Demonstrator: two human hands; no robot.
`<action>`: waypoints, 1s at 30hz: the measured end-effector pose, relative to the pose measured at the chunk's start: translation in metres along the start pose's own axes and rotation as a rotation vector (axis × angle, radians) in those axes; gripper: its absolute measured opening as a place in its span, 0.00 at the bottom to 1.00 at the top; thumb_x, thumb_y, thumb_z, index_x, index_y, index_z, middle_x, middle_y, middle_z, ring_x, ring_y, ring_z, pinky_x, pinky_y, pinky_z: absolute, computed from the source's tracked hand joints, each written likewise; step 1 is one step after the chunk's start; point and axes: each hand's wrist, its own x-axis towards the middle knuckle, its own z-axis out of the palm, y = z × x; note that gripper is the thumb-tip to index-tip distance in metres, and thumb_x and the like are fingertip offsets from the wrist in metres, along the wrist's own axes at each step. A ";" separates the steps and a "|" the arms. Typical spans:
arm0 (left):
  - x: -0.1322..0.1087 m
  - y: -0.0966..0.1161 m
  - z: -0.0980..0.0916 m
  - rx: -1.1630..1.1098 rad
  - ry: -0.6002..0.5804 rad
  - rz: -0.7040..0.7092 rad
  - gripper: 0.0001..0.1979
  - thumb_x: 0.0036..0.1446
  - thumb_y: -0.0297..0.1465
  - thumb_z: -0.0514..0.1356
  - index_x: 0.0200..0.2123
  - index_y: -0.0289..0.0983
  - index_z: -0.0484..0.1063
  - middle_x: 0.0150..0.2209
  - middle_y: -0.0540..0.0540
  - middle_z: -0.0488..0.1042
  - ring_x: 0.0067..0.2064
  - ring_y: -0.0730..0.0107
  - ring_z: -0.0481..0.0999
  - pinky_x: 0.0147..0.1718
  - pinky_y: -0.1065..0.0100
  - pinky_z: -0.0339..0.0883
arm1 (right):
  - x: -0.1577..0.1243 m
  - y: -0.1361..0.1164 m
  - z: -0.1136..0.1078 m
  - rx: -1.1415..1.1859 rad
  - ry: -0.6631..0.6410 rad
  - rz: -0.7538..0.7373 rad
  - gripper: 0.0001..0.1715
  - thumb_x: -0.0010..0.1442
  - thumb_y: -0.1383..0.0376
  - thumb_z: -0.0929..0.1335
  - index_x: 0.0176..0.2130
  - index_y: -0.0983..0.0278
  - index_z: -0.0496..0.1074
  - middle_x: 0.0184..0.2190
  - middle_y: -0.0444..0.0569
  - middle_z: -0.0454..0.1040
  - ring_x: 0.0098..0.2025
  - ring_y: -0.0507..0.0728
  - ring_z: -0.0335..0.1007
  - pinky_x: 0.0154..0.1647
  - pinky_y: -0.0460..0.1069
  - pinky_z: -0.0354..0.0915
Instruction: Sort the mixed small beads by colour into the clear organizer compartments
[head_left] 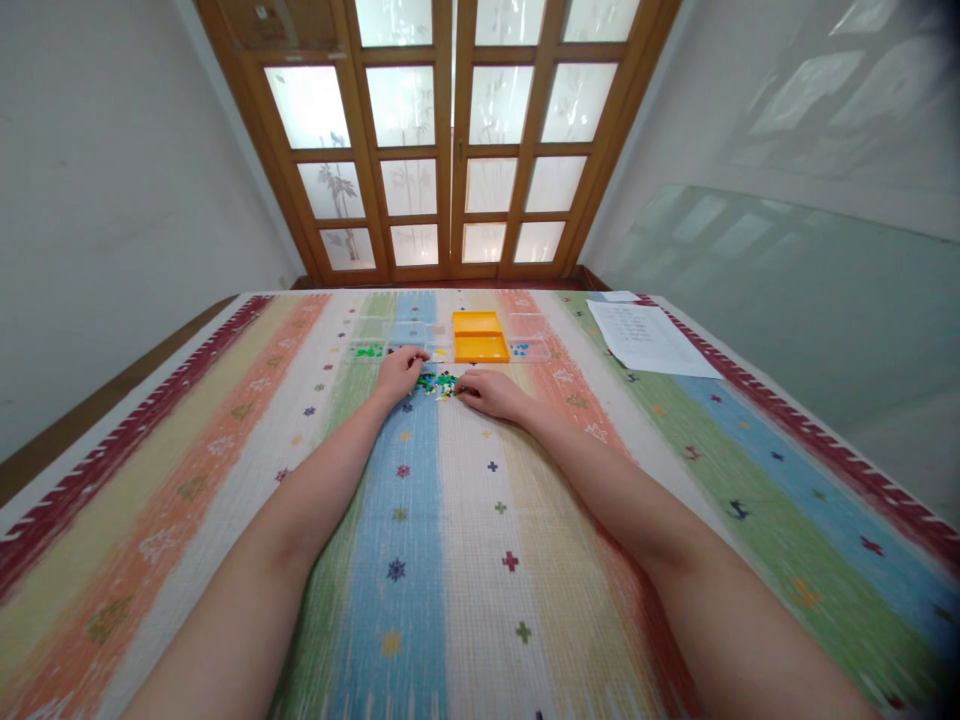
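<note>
A loose pile of tiny coloured pieces (437, 385), green, blue, yellow, white and dark, lies on the striped tablecloth between my hands. My left hand (401, 374) is at the pile's left edge, its fingertips pressed together beside a clear box; what they hold, if anything, is too small to name. On the pile's right side my right hand (493, 394) rests with curled fingers at the pieces, and anything in its grip is hidden. Behind my left hand, green pieces (367, 351) sit in a clear box. Blue pieces (519, 350) lie in another clear box at the right.
An open yellow-orange box (481, 348) stands just beyond the pile, between the clear boxes. A few yellow pieces (439, 352) are left of it. Printed paper sheets (651, 338) lie at the far right of the tablecloth (465, 560). Wooden glazed doors (450, 150) rise behind the table.
</note>
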 end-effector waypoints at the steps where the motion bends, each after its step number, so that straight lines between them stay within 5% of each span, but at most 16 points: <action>1: 0.000 0.000 0.000 -0.006 0.001 -0.001 0.11 0.54 0.26 0.58 0.34 0.41 0.82 0.32 0.46 0.77 0.37 0.60 0.73 0.46 0.60 0.67 | 0.000 -0.001 0.000 0.002 0.002 -0.003 0.10 0.68 0.64 0.67 0.45 0.60 0.78 0.41 0.50 0.79 0.43 0.58 0.72 0.43 0.48 0.61; 7: 0.000 0.000 0.001 -0.033 0.016 -0.022 0.11 0.53 0.26 0.59 0.33 0.42 0.81 0.33 0.46 0.78 0.38 0.60 0.73 0.46 0.61 0.67 | 0.001 -0.009 -0.001 -0.009 0.015 0.030 0.09 0.69 0.65 0.66 0.42 0.61 0.77 0.40 0.51 0.78 0.43 0.57 0.71 0.42 0.48 0.60; 15: 0.005 -0.010 -0.002 0.074 0.015 -0.014 0.14 0.56 0.26 0.56 0.37 0.40 0.81 0.38 0.45 0.80 0.40 0.60 0.75 0.47 0.62 0.67 | 0.006 -0.007 0.000 0.252 0.259 0.228 0.07 0.63 0.66 0.65 0.40 0.62 0.73 0.32 0.46 0.77 0.33 0.54 0.69 0.35 0.47 0.61; 30: 0.008 -0.017 -0.009 0.084 0.031 -0.051 0.13 0.57 0.26 0.56 0.38 0.40 0.81 0.39 0.45 0.81 0.40 0.60 0.76 0.47 0.62 0.68 | 0.063 0.019 0.003 0.058 0.386 0.219 0.15 0.64 0.69 0.65 0.48 0.62 0.78 0.47 0.54 0.79 0.51 0.62 0.71 0.55 0.55 0.64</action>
